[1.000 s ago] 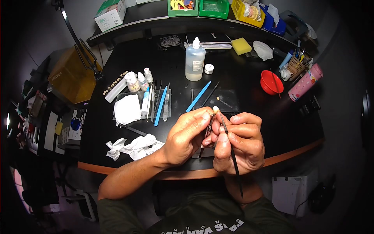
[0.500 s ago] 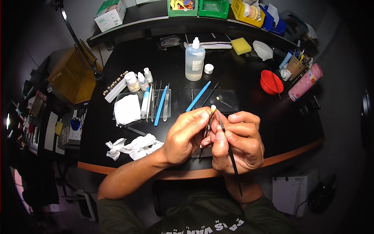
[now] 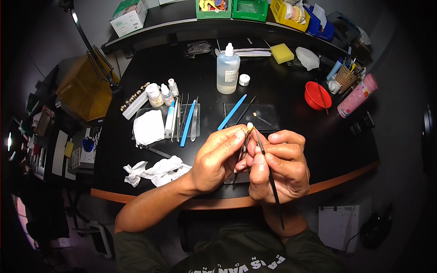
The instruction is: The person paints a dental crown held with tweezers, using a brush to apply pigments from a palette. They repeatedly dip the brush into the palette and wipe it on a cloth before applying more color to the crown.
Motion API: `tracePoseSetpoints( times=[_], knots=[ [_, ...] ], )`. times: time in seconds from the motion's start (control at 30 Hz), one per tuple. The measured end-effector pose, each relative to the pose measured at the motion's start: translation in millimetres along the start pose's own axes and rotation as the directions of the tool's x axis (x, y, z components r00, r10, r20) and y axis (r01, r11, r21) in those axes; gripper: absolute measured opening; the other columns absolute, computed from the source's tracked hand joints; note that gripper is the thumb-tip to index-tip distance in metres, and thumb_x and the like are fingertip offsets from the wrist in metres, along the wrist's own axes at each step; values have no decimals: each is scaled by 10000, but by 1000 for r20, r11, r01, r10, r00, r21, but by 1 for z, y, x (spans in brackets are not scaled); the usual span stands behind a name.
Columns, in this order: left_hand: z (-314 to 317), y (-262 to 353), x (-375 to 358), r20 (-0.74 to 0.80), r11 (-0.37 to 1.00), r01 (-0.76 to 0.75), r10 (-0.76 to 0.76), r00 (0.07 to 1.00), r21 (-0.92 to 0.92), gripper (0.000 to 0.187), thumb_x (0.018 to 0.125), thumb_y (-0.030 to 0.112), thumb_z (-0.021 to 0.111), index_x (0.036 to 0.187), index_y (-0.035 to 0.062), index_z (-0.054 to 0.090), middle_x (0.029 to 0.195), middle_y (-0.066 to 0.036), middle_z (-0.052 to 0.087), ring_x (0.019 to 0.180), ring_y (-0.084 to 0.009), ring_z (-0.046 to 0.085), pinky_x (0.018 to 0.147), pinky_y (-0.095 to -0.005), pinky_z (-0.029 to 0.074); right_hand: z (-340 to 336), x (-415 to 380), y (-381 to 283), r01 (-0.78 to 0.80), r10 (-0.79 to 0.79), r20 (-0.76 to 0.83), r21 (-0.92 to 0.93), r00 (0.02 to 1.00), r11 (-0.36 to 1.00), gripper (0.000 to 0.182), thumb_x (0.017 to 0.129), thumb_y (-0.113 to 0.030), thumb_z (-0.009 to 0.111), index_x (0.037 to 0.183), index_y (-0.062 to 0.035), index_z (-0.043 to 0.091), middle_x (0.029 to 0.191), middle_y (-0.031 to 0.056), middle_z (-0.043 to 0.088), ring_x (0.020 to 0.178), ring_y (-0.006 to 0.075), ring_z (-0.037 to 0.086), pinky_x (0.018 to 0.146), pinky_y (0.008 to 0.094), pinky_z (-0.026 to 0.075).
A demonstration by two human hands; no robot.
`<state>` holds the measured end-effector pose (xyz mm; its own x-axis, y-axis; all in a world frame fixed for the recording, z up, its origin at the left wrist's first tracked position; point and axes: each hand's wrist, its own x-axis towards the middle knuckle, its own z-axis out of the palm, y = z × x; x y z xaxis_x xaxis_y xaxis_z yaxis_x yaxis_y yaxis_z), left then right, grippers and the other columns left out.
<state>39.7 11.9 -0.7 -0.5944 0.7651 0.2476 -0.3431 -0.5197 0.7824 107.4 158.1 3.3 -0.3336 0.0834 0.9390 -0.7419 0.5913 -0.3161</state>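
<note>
A small cream tooth crown (image 3: 250, 125) stands at the top of a dark metal clamp-like holder (image 3: 242, 154). My left hand (image 3: 213, 159) is closed round that holder, its fingers partly hiding it. In my right hand (image 3: 289, 170) a thin black brush (image 3: 275, 191) is pinched between thumb and fingers, its tip up beside the crown. Whether the tip touches the crown is too small to tell. The hands meet near the fingertips. Behind them, a dark slab (image 3: 268, 113) bears a second small yellowish piece (image 3: 255, 114) and a blue-handled tool (image 3: 233, 110).
Left of my hands lie a folded white cloth (image 3: 149, 127), several slim instruments (image 3: 185, 129) and crumpled tissue (image 3: 166, 170). Small bottles (image 3: 154, 96) stand behind them. A large clear bottle (image 3: 227, 73) is straight ahead; a red bowl (image 3: 317, 96) and pink flask (image 3: 357, 96) stand right.
My right hand and the brush have shifted very slightly right and down. The left hand stays almost still, with the crown in nearly the same place.
</note>
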Motion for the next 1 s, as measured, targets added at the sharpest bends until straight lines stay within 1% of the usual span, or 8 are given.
tracePoseSetpoints(
  times=[0.13,0.23,0.37,0.47,0.63,0.73,0.83,1.0],
  knots=[
    [3,0,0,-39,1000,0,1,999,21,426,1134,289,389,1221,-75,593,914,-66,599,751,-93,508,701,-248,432,0,1,-2,-15,15,11,-5,1000,1000,260,890,-6,780,1075,-60,605,964,97,711,1031,289,673,838,380,657],
    [0,1,0,5,999,-2,2,1000,32,428,1134,290,389,1219,-77,593,918,-69,603,750,-92,507,697,-247,429,-1,1,-2,-15,15,16,-13,1000,1000,263,882,15,769,1071,-58,601,963,95,711,1036,285,666,844,387,665],
    [2,2,0,-13,999,-3,3,1000,40,430,1130,295,398,1216,-78,594,915,-66,600,752,-91,508,693,-243,427,0,1,-3,-17,17,2,14,1000,1000,267,872,38,756,1066,-57,599,969,93,711,1042,282,659,853,395,672],
    [2,2,0,-7,1000,0,0,1000,30,427,1126,298,410,1214,-76,595,924,-66,599,753,-91,509,689,-243,427,1,-3,0,-20,20,-25,34,999,999,270,877,27,764,1073,-60,599,974,90,713,1038,278,661,855,393,666],
    [3,0,0,-29,1000,-11,12,999,12,409,1119,292,424,1214,-67,594,939,-66,599,759,-91,514,686,-246,428,-2,0,-1,-22,22,17,7,1000,1000,272,891,-9,783,1079,-65,594,973,90,715,1036,275,662,863,384,661],
    [2,0,0,1,1000,-10,10,1000,-28,397,1116,286,424,1216,-60,591,937,-67,605,757,-94,518,683,-244,424,-2,0,-1,-26,26,13,12,1000,1000,270,895,-22,789,1078,-68,595,964,88,718,1035,277,665,864,378,656],
    [2,1,0,-11,1000,-20,20,1000,20,394,1115,284,423,1212,-59,592,941,-74,616,747,-95,521,668,-245,420,-3,-1,0,-15,15,12,22,1000,1000,270,897,-30,792,1082,-69,599,956,85,722,1034,279,669,856,373,646],
    [4,2,-1,-45,1000,0,0,999,18,397,1116,277,413,1207,-63,597,950,-86,629,730,-100,525,645,-246,422,0,-2,1,-17,17,-11,3,1000,1000,261,894,-31,798,1069,-66,608,957,84,728,1025,282,676,847,376,629]
  ],
)
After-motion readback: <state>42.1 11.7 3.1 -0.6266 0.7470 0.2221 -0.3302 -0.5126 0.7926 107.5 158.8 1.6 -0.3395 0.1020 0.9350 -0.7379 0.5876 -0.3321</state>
